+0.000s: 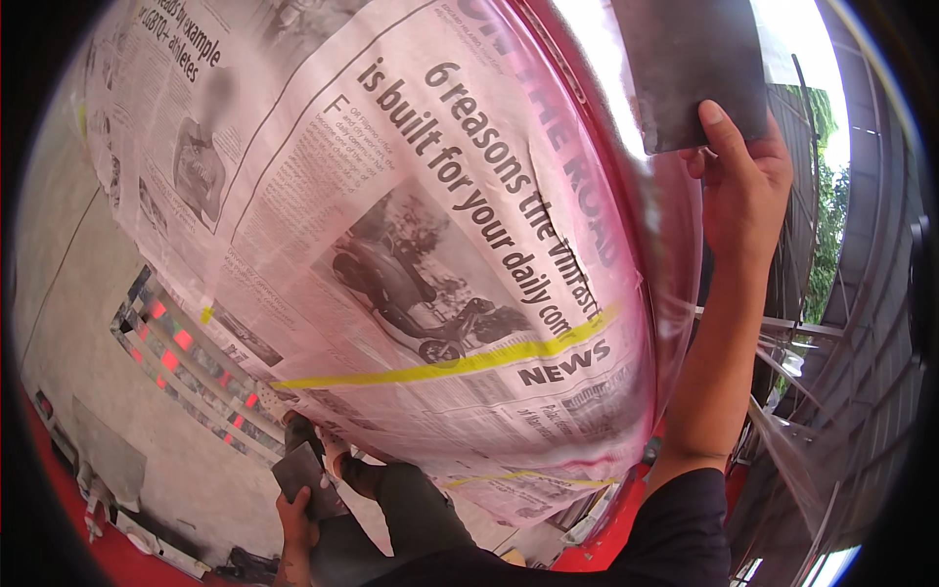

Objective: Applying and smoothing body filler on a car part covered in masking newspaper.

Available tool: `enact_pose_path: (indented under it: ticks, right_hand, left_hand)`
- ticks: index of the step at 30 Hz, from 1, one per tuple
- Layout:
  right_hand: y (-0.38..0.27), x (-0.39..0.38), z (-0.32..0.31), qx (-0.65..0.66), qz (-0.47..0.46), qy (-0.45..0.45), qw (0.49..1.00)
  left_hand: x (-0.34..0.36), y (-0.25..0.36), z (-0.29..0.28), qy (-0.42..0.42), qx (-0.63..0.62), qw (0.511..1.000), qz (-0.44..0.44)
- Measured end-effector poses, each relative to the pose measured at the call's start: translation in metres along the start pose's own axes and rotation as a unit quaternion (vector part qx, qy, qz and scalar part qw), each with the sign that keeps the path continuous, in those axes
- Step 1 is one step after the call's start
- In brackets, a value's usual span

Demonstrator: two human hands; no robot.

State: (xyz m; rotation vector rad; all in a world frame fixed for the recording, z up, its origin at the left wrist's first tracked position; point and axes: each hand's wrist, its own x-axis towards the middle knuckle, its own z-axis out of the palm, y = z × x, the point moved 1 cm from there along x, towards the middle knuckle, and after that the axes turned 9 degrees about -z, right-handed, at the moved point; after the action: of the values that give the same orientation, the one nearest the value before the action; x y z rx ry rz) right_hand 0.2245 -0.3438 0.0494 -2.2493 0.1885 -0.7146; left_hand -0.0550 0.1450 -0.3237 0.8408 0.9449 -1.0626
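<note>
At the upper right, my right hand (745,176) is raised and grips a dark grey sheet (696,64) by its lower edge, thumb on the front. The sheet looks like sandpaper. It overlaps the view of a glossy reddish panel (631,147); whether it touches the panel I cannot tell. Low on the left, by my legs, my left hand (296,523) holds a second dark sheet (311,481), also like sandpaper. Between the hands spreads newspaper masking (293,225), tinted pink and laid over a large curved surface. Yellow tape (460,364) runs across it.
Grey concrete floor (68,323) lies to the left, with dark slotted strips and red patches (168,360) on it. Red edging (73,509) and small items line the lower left. Clear plastic sheeting (797,445) hangs at right, before a corrugated metal wall (880,323).
</note>
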Motion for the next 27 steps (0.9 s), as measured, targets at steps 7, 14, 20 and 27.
enact_pose_path:
  ticks: [7, 14, 20, 27]
  right_hand:
    - [0.006, -0.002, 0.01, -0.023, 0.011, -0.04, 0.999]
    - [0.013, 0.003, 0.017, -0.061, -0.004, -0.06, 0.996]
    - [0.015, 0.006, 0.017, -0.089, 0.007, -0.088, 0.992]
    - [0.014, 0.008, 0.022, -0.071, 0.017, -0.086, 0.994]
  left_hand:
    - [0.0, -0.001, -0.001, -0.001, 0.011, 1.0, -0.006]
    - [0.001, -0.006, -0.007, 0.012, 0.009, 1.0, -0.01]
    - [-0.002, -0.002, -0.002, 0.003, -0.011, 1.0, -0.017]
    - [0.001, -0.004, -0.005, -0.003, 0.005, 1.0, -0.01]
